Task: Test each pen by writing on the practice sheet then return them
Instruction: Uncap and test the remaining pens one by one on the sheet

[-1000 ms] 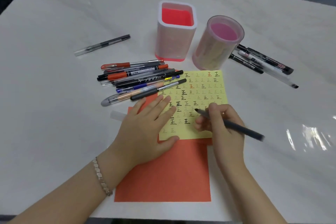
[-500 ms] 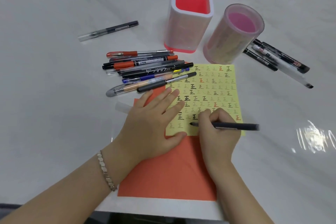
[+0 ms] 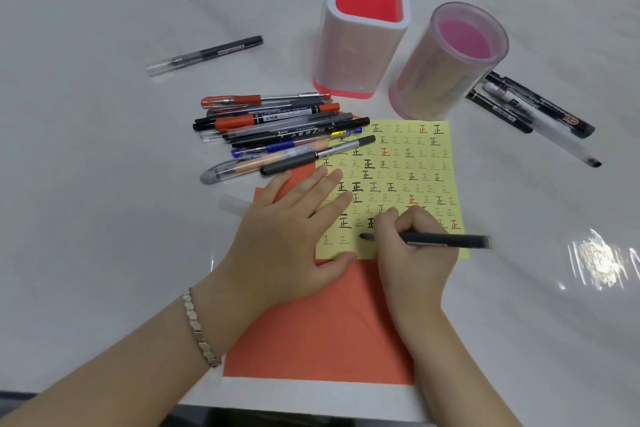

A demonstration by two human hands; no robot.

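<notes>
A yellow practice sheet (image 3: 408, 163) covered with small written characters lies on an orange sheet (image 3: 322, 333). My left hand (image 3: 287, 232) rests flat on the yellow sheet's left edge, fingers spread. My right hand (image 3: 412, 246) grips a black pen (image 3: 446, 240) that lies nearly level, its tip touching the sheet's bottom row. A pile of several pens (image 3: 277, 132) lies left of the sheet. Behind stand a square red-and-white holder (image 3: 360, 35) and a round pink holder (image 3: 446, 62), both looking empty.
One black-and-clear pen (image 3: 204, 55) lies alone at the back left. Several more pens (image 3: 533, 114) lie right of the round holder. A clear pen cap (image 3: 232, 203) sits by my left hand. The table's near edge (image 3: 311, 402) runs just below the orange sheet.
My right hand came down from the sheet's middle to its bottom row, and the pen swung from slanted to nearly level. My left hand stays pressed on the sheet.
</notes>
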